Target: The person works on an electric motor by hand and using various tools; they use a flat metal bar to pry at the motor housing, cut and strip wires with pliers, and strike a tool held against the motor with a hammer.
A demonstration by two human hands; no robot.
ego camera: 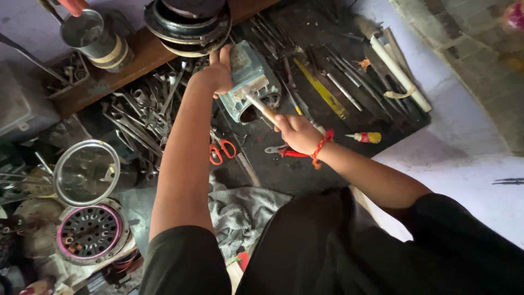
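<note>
While the left hand (pixel 219 70) grips the top edge of a blue-grey motor housing (pixel 248 79), fingers curled over it, the right hand (pixel 295 133) is closed round the wooden handle of a hammer (pixel 256 95), whose metal head lies against the housing's face. Housing stands tilted on a dark mat (pixel 327 147) amid hand tools. Red thread band on right wrist. Just below the hands: orange-handled scissors (pixel 221 150), red-handled pliers (pixel 286 152), grey rag (pixel 240 210). Yellow-and-red screwdriver (pixel 365 137) lies to the right, apart. Containers: metal cup (pixel 90 34) on a wooden plank at upper left, contents cannot be made out; shallow box (pixel 68 74) beside it holding small metal bits; perforated round drum with pink rim (pixel 90 232) at lower left, with a clear round lid (pixel 86 172) just above it. Loose spanners (pixel 144 114) heaped left of the forearm.
</note>
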